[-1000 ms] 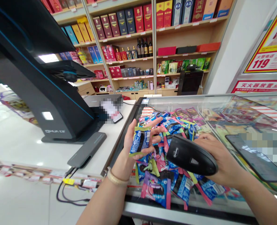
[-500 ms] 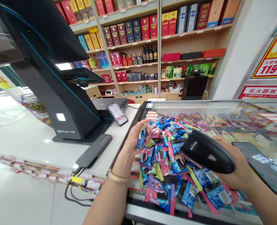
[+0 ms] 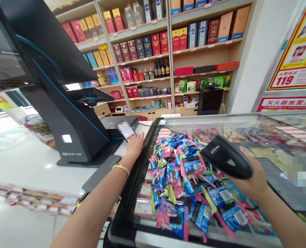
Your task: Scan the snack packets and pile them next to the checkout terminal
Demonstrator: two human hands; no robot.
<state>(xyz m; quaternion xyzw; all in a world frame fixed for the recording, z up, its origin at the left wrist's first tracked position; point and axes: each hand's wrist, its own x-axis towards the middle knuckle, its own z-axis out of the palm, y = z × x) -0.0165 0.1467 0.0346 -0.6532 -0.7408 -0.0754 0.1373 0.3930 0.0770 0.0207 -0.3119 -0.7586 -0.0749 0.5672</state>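
Note:
My right hand [image 3: 253,175] is wrapped round a black handheld barcode scanner [image 3: 227,156], held above a heap of small wrapped cookie packets [image 3: 178,179]. The packets are blue, pink, purple and green, and several show barcodes. They lie on a glass-topped display counter [image 3: 142,210]. My left hand [image 3: 135,146], with a gold bangle at its wrist, reaches over the white counter on the left. Its fingers are stretched out at the lower edge of a phone [image 3: 127,131], whose screen is partly blurred. No packet shows in this hand.
A large black checkout monitor stand [image 3: 80,131] rises on the left, with a flat grey device [image 3: 101,172] before it. A dark tablet-like panel [image 3: 279,182] lies at the right. Shelves [image 3: 142,58] of boxed bottles line the back wall.
My left hand has moved from the packet heap leftward to the phone, and the packet it held is gone from it. The scanner has shifted slightly left in view.

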